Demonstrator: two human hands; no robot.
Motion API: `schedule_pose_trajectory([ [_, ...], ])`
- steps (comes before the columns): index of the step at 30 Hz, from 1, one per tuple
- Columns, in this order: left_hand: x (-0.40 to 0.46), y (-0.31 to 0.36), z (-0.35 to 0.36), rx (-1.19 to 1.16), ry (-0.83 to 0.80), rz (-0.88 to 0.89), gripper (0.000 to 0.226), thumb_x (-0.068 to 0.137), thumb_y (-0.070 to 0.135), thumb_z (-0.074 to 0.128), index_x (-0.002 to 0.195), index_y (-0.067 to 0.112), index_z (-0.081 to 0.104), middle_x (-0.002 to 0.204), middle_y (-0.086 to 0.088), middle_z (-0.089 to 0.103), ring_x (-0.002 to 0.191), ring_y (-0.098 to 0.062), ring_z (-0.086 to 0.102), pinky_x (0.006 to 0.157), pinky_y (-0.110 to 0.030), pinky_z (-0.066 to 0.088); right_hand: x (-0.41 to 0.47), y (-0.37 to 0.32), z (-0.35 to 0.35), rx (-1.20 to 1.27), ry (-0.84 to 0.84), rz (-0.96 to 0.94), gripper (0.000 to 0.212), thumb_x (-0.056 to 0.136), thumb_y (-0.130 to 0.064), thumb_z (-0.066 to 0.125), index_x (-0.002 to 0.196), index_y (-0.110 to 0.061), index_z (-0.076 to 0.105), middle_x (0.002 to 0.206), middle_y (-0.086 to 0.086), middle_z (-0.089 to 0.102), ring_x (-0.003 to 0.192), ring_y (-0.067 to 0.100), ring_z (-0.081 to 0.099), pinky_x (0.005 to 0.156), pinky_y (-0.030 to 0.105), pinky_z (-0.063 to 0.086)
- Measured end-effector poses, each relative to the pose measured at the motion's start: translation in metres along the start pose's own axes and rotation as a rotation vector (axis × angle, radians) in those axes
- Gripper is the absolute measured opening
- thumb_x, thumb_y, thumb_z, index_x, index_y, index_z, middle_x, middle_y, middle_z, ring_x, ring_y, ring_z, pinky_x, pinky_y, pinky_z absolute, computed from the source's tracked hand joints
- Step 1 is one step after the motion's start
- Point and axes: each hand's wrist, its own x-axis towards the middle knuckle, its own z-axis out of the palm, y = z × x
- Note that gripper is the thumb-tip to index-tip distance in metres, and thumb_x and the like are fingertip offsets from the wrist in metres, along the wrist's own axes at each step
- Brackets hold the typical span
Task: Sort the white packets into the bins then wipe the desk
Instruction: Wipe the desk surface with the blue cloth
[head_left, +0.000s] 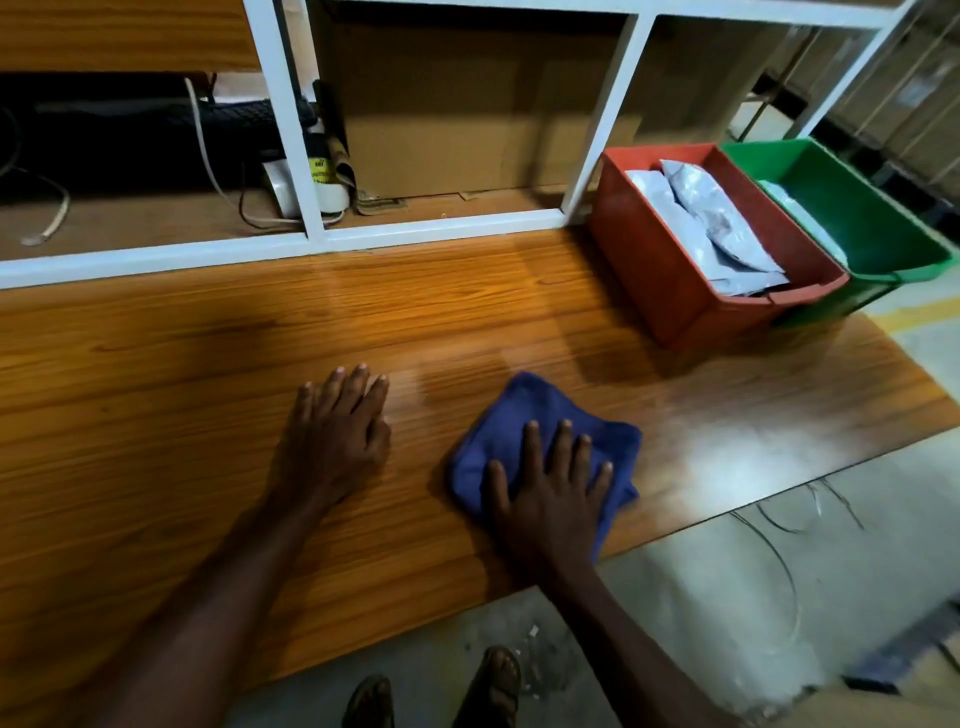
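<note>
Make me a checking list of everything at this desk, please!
Surface: wooden desk, glossy, no loose packets on it.
Job's things: white packets in the red bin; another in the green bin; blue cloth flat on the desk.
Clutter: nothing seen on the desktop.
Hands: left hand flat on bare wood; right hand pressing on the cloth.
Cables: cords behind the white frame; thin wires on the floor.
Surroundings: cardboard boxes behind the frame.
</note>
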Motion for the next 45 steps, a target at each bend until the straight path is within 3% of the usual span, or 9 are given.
schedule_pose_trajectory([
  [5, 0.000, 0.001, 0.003, 0.023, -0.004, -0.019, 0.061, 0.090, 0.049, 0.028, 0.148, 0.030, 0.037, 0.157, -0.002, 0.032, 0.146, -0.026, 0.025, 0.116, -0.055, 0.016, 0.076, 0.003, 0.004, 0.054, -0.144, -0.486, 0.072, 0.092, -0.073, 0.031, 0.155, -0.039, 0.030, 0.167, 0.005, 0.020, 0.154, 0.030, 0.017, 0.121, 0.059, 0.005],
  [11, 0.007, 0.021, 0.001, 0.043, -0.015, -0.080, 0.064, 0.092, 0.051, 0.023, 0.150, 0.026, 0.035, 0.159, -0.003, 0.029, 0.147, -0.026, 0.022, 0.117, -0.054, 0.016, 0.116, 0.005, 0.017, 0.051, -0.064, 0.043, 0.078, 0.089, -0.068, 0.035, 0.154, -0.024, 0.034, 0.162, 0.021, 0.025, 0.150, 0.042, 0.019, 0.118, 0.065, 0.006],
  [18, 0.055, 0.088, 0.012, -0.055, 0.068, -0.124, 0.063, 0.091, 0.047, 0.027, 0.145, 0.021, 0.045, 0.154, -0.007, 0.039, 0.142, -0.030, 0.033, 0.112, -0.057, 0.022, 0.173, 0.001, 0.021, 0.035, -0.105, -0.393, 0.069, 0.092, -0.070, 0.028, 0.152, -0.035, 0.036, 0.163, 0.010, 0.029, 0.150, 0.035, 0.023, 0.118, 0.061, 0.010],
  [24, 0.058, 0.109, 0.033, -0.032, 0.076, -0.197, 0.059, 0.089, 0.043, 0.032, 0.142, 0.020, 0.048, 0.151, -0.006, 0.043, 0.142, -0.028, 0.033, 0.114, -0.059, 0.020, 0.184, 0.002, 0.032, 0.063, -0.006, -0.010, 0.070, 0.087, -0.060, 0.042, 0.142, -0.018, 0.052, 0.151, 0.025, 0.044, 0.141, 0.046, 0.037, 0.113, 0.069, 0.018],
  [29, 0.062, 0.109, 0.036, -0.003, 0.093, -0.209, 0.057, 0.089, 0.040, 0.035, 0.140, 0.020, 0.050, 0.152, -0.005, 0.043, 0.142, -0.028, 0.033, 0.114, -0.057, 0.020, 0.230, -0.001, 0.029, 0.026, -0.132, -0.345, 0.071, 0.093, -0.069, 0.031, 0.153, -0.032, 0.035, 0.164, 0.013, 0.026, 0.150, 0.037, 0.021, 0.117, 0.063, 0.007],
  [31, 0.062, 0.108, 0.038, -0.006, 0.099, -0.209, 0.058, 0.089, 0.041, 0.034, 0.141, 0.020, 0.049, 0.152, -0.004, 0.042, 0.142, -0.027, 0.032, 0.115, -0.057, 0.019, 0.262, 0.003, 0.029, 0.006, -0.185, -0.349, 0.071, 0.094, -0.071, 0.028, 0.155, -0.035, 0.030, 0.166, 0.008, 0.020, 0.153, 0.033, 0.015, 0.119, 0.060, 0.003],
  [36, 0.062, 0.110, 0.039, -0.010, 0.129, -0.211, 0.058, 0.089, 0.040, 0.034, 0.141, 0.018, 0.049, 0.152, -0.007, 0.042, 0.142, -0.030, 0.032, 0.115, -0.057, 0.017, 0.261, 0.002, 0.036, 0.068, -0.032, 0.127, 0.075, 0.089, -0.064, 0.034, 0.151, -0.022, 0.040, 0.161, 0.022, 0.027, 0.148, 0.045, 0.019, 0.117, 0.066, 0.004],
  [42, 0.063, 0.112, 0.039, -0.004, 0.147, -0.214, 0.058, 0.089, 0.040, 0.035, 0.142, 0.019, 0.049, 0.153, -0.006, 0.040, 0.143, -0.030, 0.031, 0.115, -0.057, 0.018, 0.296, -0.009, 0.033, 0.027, -0.192, -0.306, 0.075, 0.091, -0.073, 0.025, 0.156, -0.036, 0.027, 0.167, 0.008, 0.017, 0.153, 0.033, 0.012, 0.118, 0.061, 0.000],
  [45, 0.064, 0.111, 0.040, -0.014, 0.152, -0.218, 0.059, 0.089, 0.041, 0.033, 0.142, 0.019, 0.049, 0.153, -0.006, 0.040, 0.143, -0.029, 0.031, 0.115, -0.057, 0.018, 0.333, -0.003, 0.031, -0.010, -0.211, -0.311, 0.075, 0.091, -0.075, 0.023, 0.156, -0.038, 0.026, 0.167, 0.005, 0.016, 0.153, 0.030, 0.011, 0.120, 0.059, 0.002],
])
